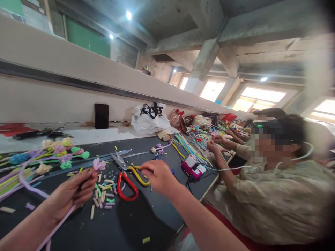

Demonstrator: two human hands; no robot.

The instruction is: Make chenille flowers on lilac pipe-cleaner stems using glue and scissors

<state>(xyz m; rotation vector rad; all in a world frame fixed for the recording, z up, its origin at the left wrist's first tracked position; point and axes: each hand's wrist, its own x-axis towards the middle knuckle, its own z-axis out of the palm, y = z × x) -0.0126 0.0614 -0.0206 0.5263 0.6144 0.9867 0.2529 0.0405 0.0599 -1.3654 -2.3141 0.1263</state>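
My left hand (74, 190) is closed, pinching a small lilac pipe-cleaner flower (99, 164) upright between thumb and fingertips. A long lilac pipe cleaner (59, 223) passes by that palm and hangs below it; whether it joins the flower is hidden. Scissors (127, 186) lie with blades apart on the dark table, one handle loop red and the other yellow. Over the yellow loop is my right hand (159, 177), its fingers loosely bent and apart; contact is unclear. Cut pipe-cleaner bits (103, 191) in several colours lie scattered between my hands.
Finished pipe-cleaner flowers (65, 157) lie at the left. A black phone (101, 116) leans on the partition, left of a white bag (151, 118). A magenta-and-white device (193, 167) with a cable sits near the right edge. A co-worker (277, 181) sits at the right.
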